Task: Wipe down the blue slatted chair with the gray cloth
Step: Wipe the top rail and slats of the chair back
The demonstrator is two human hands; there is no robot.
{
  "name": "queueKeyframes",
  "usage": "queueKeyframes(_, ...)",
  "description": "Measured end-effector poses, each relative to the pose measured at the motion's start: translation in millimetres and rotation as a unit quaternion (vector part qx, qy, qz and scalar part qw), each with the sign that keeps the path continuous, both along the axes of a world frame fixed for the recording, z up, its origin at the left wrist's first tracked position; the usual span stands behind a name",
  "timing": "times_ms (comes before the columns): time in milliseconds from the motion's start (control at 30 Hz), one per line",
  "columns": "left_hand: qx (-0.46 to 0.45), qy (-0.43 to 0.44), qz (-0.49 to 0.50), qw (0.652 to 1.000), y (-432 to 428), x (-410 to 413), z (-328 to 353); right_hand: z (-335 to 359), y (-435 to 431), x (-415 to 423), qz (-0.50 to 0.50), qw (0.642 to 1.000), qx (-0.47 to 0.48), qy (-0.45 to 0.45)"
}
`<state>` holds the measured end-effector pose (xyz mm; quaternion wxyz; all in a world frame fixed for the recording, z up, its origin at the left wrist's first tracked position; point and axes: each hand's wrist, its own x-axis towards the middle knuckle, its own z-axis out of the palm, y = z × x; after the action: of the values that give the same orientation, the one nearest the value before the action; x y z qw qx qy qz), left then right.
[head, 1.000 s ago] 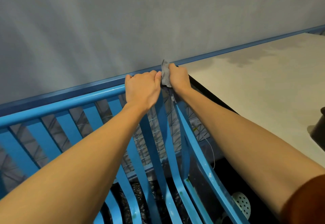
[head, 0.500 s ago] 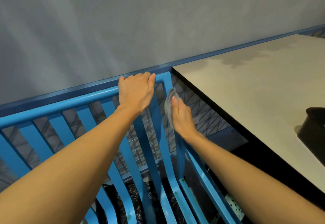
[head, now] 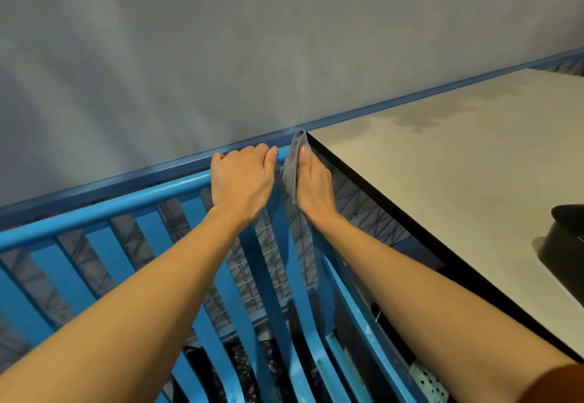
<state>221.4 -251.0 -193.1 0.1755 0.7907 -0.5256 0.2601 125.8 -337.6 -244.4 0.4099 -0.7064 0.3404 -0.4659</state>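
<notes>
The blue slatted chair (head: 104, 206) fills the lower left, seen from behind its backrest. My left hand (head: 243, 178) grips the top rail near its right end, fingers curled over the far side. Just to the right, my right hand (head: 314, 184) holds the gray cloth (head: 294, 165) against the chair's right upright at the top corner. The thumb lies along the cloth. The cloth's upper tip stands above the rail, and its far side is hidden by the post.
A beige table (head: 442, 187) with a black edge sits close on the right. A dark round object (head: 565, 244) stands on it at the frame's edge. Wire mesh (head: 252, 263) shows behind the slats. A gray wall with a blue rail (head: 410, 100) lies beyond.
My right hand slid the cloth down the right upright and has come back up to the top corner. My left hand has kept its grip on the top rail.
</notes>
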Motion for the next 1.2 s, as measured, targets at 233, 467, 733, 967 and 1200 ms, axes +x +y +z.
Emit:
queueKeyframes(233, 0.008, 0.001, 0.0, 1.0, 1.0, 0.0, -1.1, -28.3, 8.5, -14.3, 0.001, 0.999, -0.026, 0.041)
queueKeyframes(467, 0.022, 0.007, -0.004, 1.0, 2.7, -1.3, 3.0, -53.5, 21.4, -36.5, 0.003, 0.995, -0.011, 0.103)
queueKeyframes(733, 0.027, -0.002, 0.001, 1.0, 3.0, 3.2, 2.1, -77.1, 40.3, -65.9, 0.045, 0.989, 0.025, 0.138)
queueKeyframes(967, 0.025, 0.003, -0.006, 1.0, 2.7, 1.2, 2.9, -86.1, 52.1, -92.0, 0.087, 0.98, 0.059, 0.17)
queueKeyframes(1200, 0.019, -0.002, -0.005, 1.0, 3.6, 0.0, 1.0, -76.0, 52.5, -92.9, 0.095, 0.97, 0.046, 0.218)
